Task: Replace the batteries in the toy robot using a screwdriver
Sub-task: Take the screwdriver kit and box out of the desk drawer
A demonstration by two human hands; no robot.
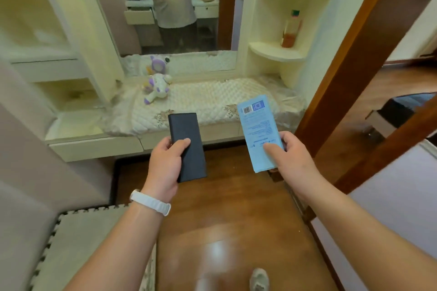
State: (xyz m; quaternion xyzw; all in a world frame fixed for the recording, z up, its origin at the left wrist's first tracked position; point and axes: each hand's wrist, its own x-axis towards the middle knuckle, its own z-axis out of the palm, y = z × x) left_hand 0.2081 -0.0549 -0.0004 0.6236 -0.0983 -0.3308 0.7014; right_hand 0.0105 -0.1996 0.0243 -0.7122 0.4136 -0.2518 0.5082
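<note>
A white and purple toy robot (pixel 157 87) lies on the quilted cover of the dressing table (pixel 212 99), below the mirror. My left hand (pixel 165 165) grips a flat dark case (pixel 186 146) by its lower end, thumb across the front. My right hand (pixel 293 158) holds a light blue pack (pixel 257 125) with a barcode and small print, thumb pressed on its face. Both hands are in front of the table's edge, above the wooden floor. No screwdriver or loose batteries show.
A mirror (pixel 175 7) reflects a person holding both items. Corner shelves at the right carry a bottle (pixel 292 29). A brown door frame (pixel 350 66) stands at the right, a grey foam mat (pixel 78 248) lies at lower left, and an open drawer (pixel 94 146) juts from the table.
</note>
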